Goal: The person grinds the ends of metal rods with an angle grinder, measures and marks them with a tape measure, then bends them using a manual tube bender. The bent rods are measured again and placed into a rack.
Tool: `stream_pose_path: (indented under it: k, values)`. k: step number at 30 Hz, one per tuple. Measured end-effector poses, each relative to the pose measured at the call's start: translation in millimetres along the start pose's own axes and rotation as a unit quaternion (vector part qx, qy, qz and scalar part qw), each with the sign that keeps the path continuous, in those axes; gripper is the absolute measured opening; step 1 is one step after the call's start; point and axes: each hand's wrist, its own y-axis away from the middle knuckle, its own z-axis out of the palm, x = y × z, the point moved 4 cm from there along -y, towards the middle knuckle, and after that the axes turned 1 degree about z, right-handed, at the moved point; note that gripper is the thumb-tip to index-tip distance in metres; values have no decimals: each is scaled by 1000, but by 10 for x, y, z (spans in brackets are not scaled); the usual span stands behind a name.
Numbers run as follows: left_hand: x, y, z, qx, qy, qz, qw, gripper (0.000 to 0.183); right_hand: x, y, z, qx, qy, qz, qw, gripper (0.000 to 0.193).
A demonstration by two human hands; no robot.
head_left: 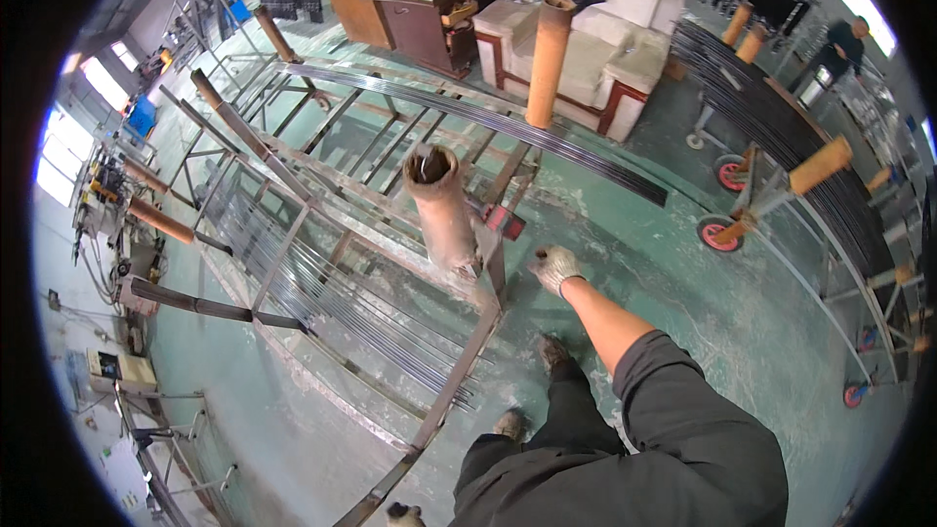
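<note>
My right hand (556,269), in a pale work glove with dark-stained fingertips, hangs over the green floor with fingers curled in. Nothing shows in it. Close by on its left stand a rusty pipe post (441,210) with an open top and a red part (505,222) on the metal rack (459,371). At the bottom edge my left hand (404,515), also gloved, is mostly cut off near the rack's rail; what its fingers do is hidden. Thin metal rods (351,303) lie in the rack's lower part, and a bundle of long dark bars (488,119) spans its far side.
Beyond the rack are a beige sofa (576,54) and a dark wooden desk (425,29). On the right, a wheeled cart (722,231) carries long dark bars (781,117). A person (841,47) stands at the far right. Machines (137,263) line the left.
</note>
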Motion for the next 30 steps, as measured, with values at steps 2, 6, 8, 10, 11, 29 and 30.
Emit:
stream_pose_path:
  k: [2,6,8,10,11,29,30]
  values:
    - [560,350,453,-37,21,-39,998,64,-160,-538,5,32,2,-8,999,46]
    - [1717,785,1278,-79,85,-78,990,60,-675,-1587,135,-50,103,-37,993,39]
    - [2049,893,1478,-78,100,-96,987,58,-900,-2008,241,-54,163,-62,983,38]
    - [2194,983,1541,-57,110,-114,986,56,-1047,-2341,489,-60,206,-67,974,40]
    - [2229,1040,1504,-44,112,-125,985,55,-1079,-2486,622,-68,224,-59,970,42]
    - [1302,2022,1445,29,152,-187,970,92,-237,-1899,704,-15,-158,-259,953,61]
    - [1194,2106,1376,92,189,-238,948,67,20,-1806,683,-2,-56,-268,962,52]
